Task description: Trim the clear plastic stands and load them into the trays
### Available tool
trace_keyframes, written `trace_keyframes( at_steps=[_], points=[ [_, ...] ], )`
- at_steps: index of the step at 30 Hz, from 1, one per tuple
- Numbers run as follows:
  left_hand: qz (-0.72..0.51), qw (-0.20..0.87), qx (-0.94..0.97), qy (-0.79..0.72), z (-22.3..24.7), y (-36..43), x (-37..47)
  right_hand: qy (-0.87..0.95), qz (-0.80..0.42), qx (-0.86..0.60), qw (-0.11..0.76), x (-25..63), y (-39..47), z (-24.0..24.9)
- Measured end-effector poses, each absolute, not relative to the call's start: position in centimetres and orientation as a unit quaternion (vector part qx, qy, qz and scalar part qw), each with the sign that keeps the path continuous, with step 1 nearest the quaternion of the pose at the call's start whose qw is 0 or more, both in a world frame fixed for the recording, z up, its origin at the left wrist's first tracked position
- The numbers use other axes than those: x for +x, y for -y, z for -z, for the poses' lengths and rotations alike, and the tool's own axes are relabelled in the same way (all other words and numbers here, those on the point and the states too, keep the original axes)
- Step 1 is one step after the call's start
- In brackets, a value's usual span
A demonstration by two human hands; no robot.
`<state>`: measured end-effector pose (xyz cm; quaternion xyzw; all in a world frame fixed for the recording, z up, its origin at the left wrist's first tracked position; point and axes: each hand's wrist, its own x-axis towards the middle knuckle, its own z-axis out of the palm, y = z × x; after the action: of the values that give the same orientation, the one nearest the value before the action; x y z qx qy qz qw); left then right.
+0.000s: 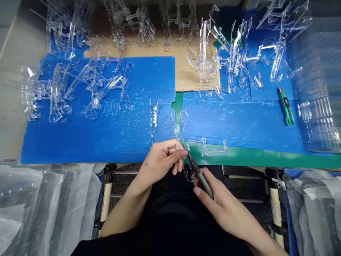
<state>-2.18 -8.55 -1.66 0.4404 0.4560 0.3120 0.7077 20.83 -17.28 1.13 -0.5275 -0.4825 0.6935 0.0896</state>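
Observation:
My left hand (163,158) pinches a clear plastic part (188,173) at the front edge of the table. A pair of grey-handled nippers (204,183) sits in my right hand (213,195), fingers wrapped round the handles. The jaws of the nippers meet the clear part close to my left fingertips; whether they are closed on it I cannot tell. Just right of the jaws lies a clear branched sprue piece (206,146). Another long clear part (153,117) rests on the blue sheet behind my left hand.
Clear moulded parts lie in piles at the left (90,81) and right (231,57). A green utility knife (286,106) is on the blue sheet (133,135) at right. Stacked clear plastic (317,103) stands beyond it. Plastic-wrapped bundles (45,202) flank me below the table.

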Motion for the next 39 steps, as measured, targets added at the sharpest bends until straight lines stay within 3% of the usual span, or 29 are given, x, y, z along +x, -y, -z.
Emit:
trace_keyframes(
  at_steps=[19,27,30,35,39],
  points=[
    [-0.250,0.710,0.487,-0.443,1.1,8.4,0.2,0.484,-0.732,-0.466,0.114,24.2,16.8,0.1],
    [-0.189,0.698,0.501,-0.476,0.6,6.1,1.5,0.354,-0.794,-0.447,0.211,23.3,16.5,2.7],
    [-0.143,0.626,0.552,-0.532,0.8,4.5,1.9,0.272,-0.817,-0.434,0.266,22.9,16.1,3.7],
    [-0.049,0.338,0.645,-0.684,0.7,2.3,1.5,0.231,-0.834,-0.409,0.290,24.0,17.0,4.6],
    [0.020,0.161,0.679,-0.717,-1.0,2.5,0.7,0.263,-0.805,-0.454,0.277,25.8,18.7,4.6]
  ],
)
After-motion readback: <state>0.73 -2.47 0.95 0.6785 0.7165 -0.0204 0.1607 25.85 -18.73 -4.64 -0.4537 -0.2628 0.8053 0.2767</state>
